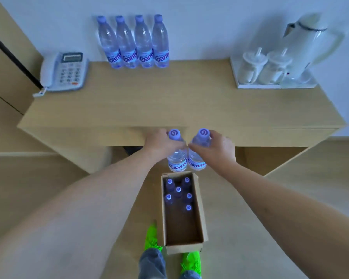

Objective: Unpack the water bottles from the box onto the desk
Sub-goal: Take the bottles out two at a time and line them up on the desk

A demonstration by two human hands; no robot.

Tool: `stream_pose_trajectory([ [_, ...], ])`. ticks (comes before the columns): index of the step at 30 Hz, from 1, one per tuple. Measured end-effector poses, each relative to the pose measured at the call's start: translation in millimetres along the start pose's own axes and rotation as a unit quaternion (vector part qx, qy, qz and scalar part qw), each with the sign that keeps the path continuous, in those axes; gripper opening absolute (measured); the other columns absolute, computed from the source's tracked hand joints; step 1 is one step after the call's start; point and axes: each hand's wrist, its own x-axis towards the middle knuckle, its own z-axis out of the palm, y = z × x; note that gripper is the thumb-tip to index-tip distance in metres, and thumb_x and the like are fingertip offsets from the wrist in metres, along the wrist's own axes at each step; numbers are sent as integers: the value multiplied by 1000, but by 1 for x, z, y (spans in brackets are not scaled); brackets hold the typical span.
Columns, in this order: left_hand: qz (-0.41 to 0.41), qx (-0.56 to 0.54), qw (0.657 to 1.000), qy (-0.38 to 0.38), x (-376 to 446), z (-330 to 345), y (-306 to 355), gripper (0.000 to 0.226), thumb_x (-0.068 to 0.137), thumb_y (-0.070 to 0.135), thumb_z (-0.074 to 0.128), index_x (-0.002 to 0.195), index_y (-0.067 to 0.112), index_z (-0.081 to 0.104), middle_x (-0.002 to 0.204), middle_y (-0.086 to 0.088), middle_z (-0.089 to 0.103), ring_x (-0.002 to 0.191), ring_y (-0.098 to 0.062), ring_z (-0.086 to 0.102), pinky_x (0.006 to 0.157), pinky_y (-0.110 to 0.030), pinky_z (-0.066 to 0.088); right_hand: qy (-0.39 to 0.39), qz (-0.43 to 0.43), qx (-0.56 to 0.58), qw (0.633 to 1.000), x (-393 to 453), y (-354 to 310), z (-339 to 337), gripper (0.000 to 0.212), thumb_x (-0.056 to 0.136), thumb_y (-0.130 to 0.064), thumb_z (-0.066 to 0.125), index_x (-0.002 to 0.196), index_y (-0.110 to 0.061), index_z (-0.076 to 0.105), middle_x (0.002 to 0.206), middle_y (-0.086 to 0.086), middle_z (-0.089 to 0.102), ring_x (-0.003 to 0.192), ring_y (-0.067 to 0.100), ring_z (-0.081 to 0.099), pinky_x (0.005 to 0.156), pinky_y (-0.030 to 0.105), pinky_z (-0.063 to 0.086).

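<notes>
While the left hand (159, 142) and right hand (218, 148) each grasp a bottle (176, 156) above the box (201, 210), carrying is underway; next, stand both beside the row (133, 42) on the tabletop (169, 101).

Clear glossy plastic water bottles (133, 43) with printed film labels stand on a matt, smooth light-wood-look desk (169, 101). The box (199, 208) is plain brown cardboard. The kettle (310, 41) is glossy white.

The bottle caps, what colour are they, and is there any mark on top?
Purple, with a white spiral mark on top, clearest in the head view on the left-hand bottle's cap.
</notes>
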Motion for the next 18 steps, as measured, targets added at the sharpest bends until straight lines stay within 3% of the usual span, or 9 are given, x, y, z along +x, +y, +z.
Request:
stream_pose_trajectory([
  [5,10,-30,998,62,-14,-44,54,22,56,47,78,70,33,72,76,15,68,79,-6,64,68,-24,52,35,-34,-26,998,8,-50,-52,48,58,-66,62,87,-28,63,70,-6,63,72,18,61,66,34,52],
  [9,46,-77,991,99,-22,-75,92,23,62,46,75,79,32,70,85,11,68,83,-9,64,68,-26,51,72,-68,-41,994,17,-90,-83,49,65,-69,58,86,-25,60,69,-4,61,70,21,60,60,32,48],
  [13,90,-88,981,147,-22,-107,119,29,69,43,76,89,22,73,93,3,70,89,-15,64,81,-33,55,101,-93,-41,990,29,-131,-104,45,67,-67,57,84,-25,59,65,-8,57,68,19,58,55,29,40],
  [18,101,-100,974,178,-12,-153,130,29,68,46,75,88,25,71,84,14,67,86,-7,62,79,-29,53,116,-118,-35,986,49,-182,-113,51,60,-70,52,84,-26,62,69,-7,60,68,18,60,52,26,40],
])
